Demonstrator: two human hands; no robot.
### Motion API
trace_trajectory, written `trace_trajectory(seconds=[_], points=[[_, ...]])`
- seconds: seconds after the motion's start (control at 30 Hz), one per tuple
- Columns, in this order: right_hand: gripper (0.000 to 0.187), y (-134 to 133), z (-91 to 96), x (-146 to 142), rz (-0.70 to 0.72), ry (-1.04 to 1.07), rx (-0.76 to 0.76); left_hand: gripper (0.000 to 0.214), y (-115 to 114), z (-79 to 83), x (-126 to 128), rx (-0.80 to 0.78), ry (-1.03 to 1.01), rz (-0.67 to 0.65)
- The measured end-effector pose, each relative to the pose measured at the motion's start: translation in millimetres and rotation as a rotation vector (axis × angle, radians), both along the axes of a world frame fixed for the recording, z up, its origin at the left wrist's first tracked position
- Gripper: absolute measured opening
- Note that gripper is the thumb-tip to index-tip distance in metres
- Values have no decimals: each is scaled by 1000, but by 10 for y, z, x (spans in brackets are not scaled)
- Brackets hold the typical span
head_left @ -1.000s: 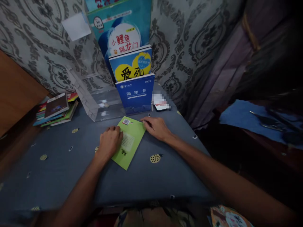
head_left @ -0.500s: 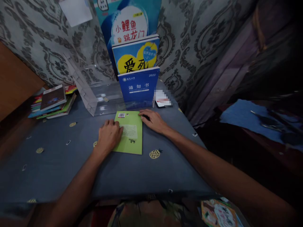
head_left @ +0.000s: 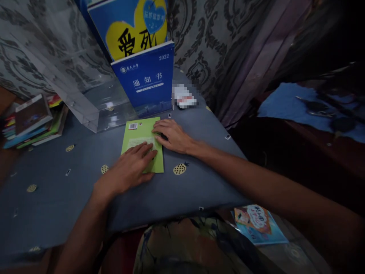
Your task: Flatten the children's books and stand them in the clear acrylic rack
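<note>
A thin light-green book (head_left: 144, 127) lies on the table, its barcode at the far end. My left hand (head_left: 128, 165) rests across its lower left part, fingers stretched out over the printed text. At the book's right edge, my right hand (head_left: 172, 135) lies with fingertips on the cover and thumb apart. Just beyond the book, a blue booklet marked 2022 (head_left: 148, 83) stands upright in a clear plastic rack (head_left: 88, 116). Behind that booklet is a blue book with a yellow heart (head_left: 121, 30).
A pile of books (head_left: 37, 120) sits at the left rear of the patterned tablecloth (head_left: 65, 205). Right of the rack lies a blurred white item (head_left: 184, 97). Below the table's right front edge are picture books (head_left: 261, 226). Blue cloth (head_left: 288, 104) lies farther right.
My left hand has slid from the book's left edge onto its lower middle, with the fingers flattening out. My right hand stays by the right edge. The view has moved closer to the rack.
</note>
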State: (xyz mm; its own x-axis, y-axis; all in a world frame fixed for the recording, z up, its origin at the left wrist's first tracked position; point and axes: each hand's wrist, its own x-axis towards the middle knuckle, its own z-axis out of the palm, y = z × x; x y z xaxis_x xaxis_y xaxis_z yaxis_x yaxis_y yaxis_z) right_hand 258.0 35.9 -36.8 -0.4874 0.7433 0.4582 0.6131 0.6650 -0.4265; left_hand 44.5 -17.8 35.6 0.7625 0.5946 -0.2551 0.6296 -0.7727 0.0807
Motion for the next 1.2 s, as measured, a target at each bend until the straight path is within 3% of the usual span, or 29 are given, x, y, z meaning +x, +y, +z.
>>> trace_trajectory(seconds=[0.37, 0.6, 0.97, 1.2], points=[[23, -106, 16, -61, 46, 32, -29, 21, -1, 140, -8, -64, -36, -17], [25, -171, 69, -97, 87, 51, -34, 25, 1, 137, -42, -115, -116, -12], [25, -209, 91, -133, 86, 54, -20, 29, -31, 183, -21, -96, -66, 11], [24, -286, 111, -177, 115, 21, 13, 39, 64, 193, -172, -203, -269, 43]])
